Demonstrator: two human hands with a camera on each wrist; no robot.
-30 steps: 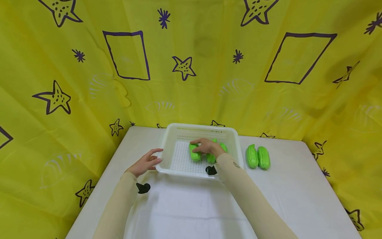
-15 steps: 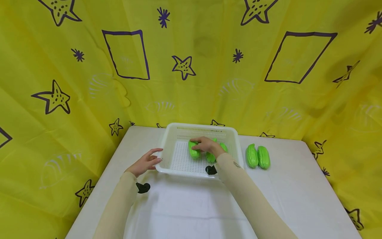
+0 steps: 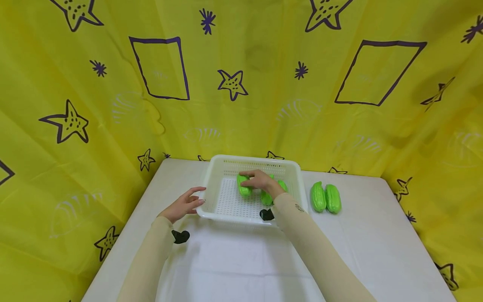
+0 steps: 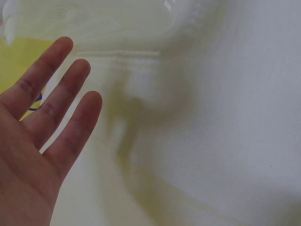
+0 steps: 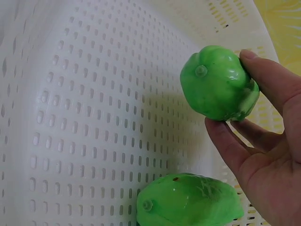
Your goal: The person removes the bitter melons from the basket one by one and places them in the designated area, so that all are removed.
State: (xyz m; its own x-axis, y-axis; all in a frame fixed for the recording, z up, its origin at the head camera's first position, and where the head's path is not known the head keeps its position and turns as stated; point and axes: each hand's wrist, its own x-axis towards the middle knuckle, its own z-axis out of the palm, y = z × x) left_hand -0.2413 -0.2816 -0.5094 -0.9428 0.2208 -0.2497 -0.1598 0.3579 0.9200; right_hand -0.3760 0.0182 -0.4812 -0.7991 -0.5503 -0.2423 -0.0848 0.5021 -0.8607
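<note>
My right hand (image 3: 260, 180) pinches a glossy, ridged green gourd (image 5: 214, 82) between thumb and fingertips, inside a white perforated plastic basket (image 3: 237, 219). In the right wrist view the blunt end of this gourd faces the camera, above the basket floor. Below it a second green gourd (image 5: 188, 200) lies in the basket. A third gourd (image 3: 283, 185) shows beside my right wrist, partly covered. My left hand (image 3: 185, 205) is at the basket's left rim, fingertips right at the edge. In the left wrist view its fingers (image 4: 77, 120) are spread and fairly straight.
Two more green gourds (image 3: 318, 197) lie side by side on the white table (image 3: 234, 260), right of the basket. A yellow curtain (image 3: 264, 117) with dark starfish drawings surrounds the table at the back and sides. Black wrist mounts (image 3: 181, 237) stick out from the sleeves.
My right hand has moved slightly up and left in the head view, carrying the pinched gourd toward the basket's back. My left hand stays at the rim.
</note>
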